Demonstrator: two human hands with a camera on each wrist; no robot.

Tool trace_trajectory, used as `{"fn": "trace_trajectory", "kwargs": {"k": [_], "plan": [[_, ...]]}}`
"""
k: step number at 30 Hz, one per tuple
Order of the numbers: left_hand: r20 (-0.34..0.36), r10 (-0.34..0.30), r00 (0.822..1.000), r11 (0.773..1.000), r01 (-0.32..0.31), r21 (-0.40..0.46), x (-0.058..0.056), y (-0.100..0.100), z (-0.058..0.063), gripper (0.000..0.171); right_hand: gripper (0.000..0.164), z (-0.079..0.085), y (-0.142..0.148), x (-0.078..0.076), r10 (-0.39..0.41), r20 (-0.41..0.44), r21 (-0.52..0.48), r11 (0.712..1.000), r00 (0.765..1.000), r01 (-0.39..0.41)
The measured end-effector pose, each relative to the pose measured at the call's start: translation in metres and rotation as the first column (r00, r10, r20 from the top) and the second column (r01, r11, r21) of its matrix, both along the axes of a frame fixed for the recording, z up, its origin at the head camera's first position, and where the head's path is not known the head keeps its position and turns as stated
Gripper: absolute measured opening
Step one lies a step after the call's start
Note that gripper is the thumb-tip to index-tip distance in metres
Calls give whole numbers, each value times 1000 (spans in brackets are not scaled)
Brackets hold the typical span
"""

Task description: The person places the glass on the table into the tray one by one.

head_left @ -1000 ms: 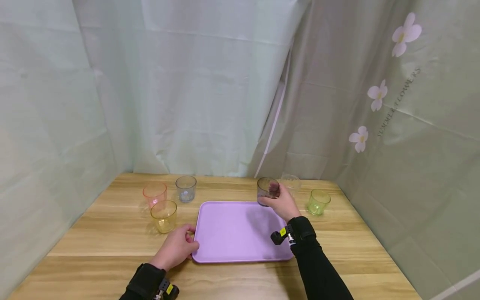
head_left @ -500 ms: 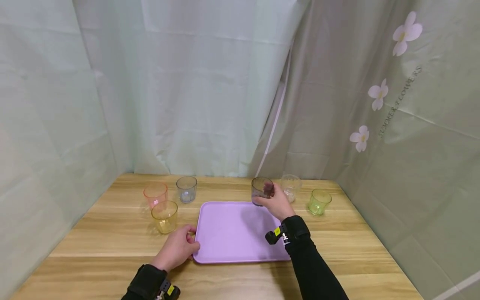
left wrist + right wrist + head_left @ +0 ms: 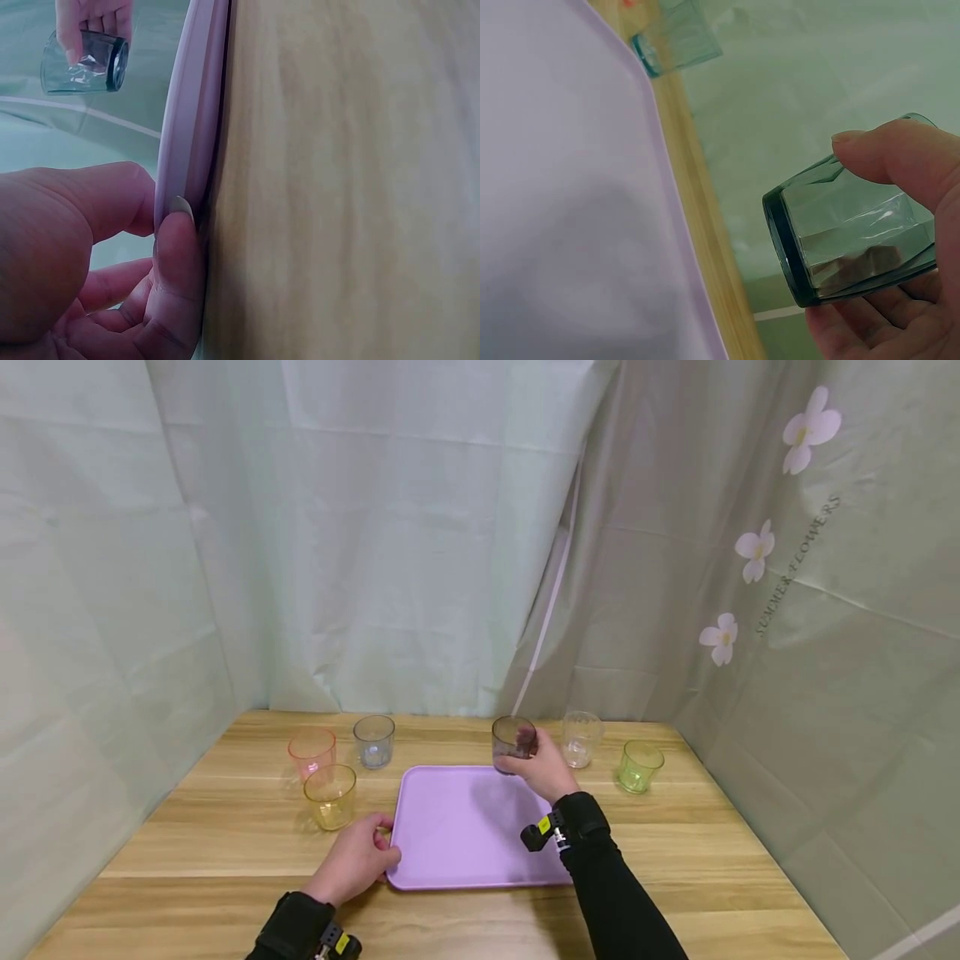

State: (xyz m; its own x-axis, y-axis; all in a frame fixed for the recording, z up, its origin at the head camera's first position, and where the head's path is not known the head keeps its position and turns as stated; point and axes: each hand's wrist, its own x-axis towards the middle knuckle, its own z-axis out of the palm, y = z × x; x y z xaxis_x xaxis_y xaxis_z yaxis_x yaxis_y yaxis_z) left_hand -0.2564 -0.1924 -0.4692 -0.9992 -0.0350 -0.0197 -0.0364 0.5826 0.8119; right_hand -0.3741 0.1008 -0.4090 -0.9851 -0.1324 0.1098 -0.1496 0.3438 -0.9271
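Observation:
My right hand (image 3: 542,770) holds a dark grey see-through glass (image 3: 513,740) upright over the back right part of the purple tray (image 3: 450,835). In the right wrist view, thumb and fingers wrap round the glass (image 3: 855,232), its thick base facing the tray. My left hand (image 3: 356,860) pinches the tray's left edge near the front corner; in the left wrist view a thumb and finger (image 3: 178,255) meet at the tray's rim (image 3: 187,112). Nearest to the left hand stands a yellow glass (image 3: 331,802).
Behind the yellow glass stand a pink glass (image 3: 311,752) and a blue-grey glass (image 3: 374,743). At the right are a clear glass (image 3: 581,742) and a green glass (image 3: 640,767). Curtains (image 3: 420,543) hang round the wooden table (image 3: 187,860) at the back and sides.
My right hand has moved left with the dark grey glass, which has come away from in front of the clear glass. The left hand stays at the tray's edge.

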Motion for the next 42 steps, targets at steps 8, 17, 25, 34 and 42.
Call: {"fn": "trace_trajectory", "kwargs": {"k": [8,17,25,34,42], "plan": [[-19,-4,1000,1000,4,1,0,0,-1,47,70,-1,-9,-1,1,-7,-3,1000,1000,-1],[-8,3,1000,1000,-3,5,1,1,1,47,73,-4,-18,0,29,3,9,1000,1000,-29],[-21,7,1000,1000,-7,5,2,2,0,46,72,-9,-27,-4,38,6,-29,999,999,-38],[-19,5,1000,1000,-5,-10,2,1,0,44,74,-12,-38,-4,62,9,-44,997,998,-62],[-30,8,1000,1000,-8,-4,2,1,-1,44,71,-11,-47,-2,84,6,-27,996,996,-83]]}}
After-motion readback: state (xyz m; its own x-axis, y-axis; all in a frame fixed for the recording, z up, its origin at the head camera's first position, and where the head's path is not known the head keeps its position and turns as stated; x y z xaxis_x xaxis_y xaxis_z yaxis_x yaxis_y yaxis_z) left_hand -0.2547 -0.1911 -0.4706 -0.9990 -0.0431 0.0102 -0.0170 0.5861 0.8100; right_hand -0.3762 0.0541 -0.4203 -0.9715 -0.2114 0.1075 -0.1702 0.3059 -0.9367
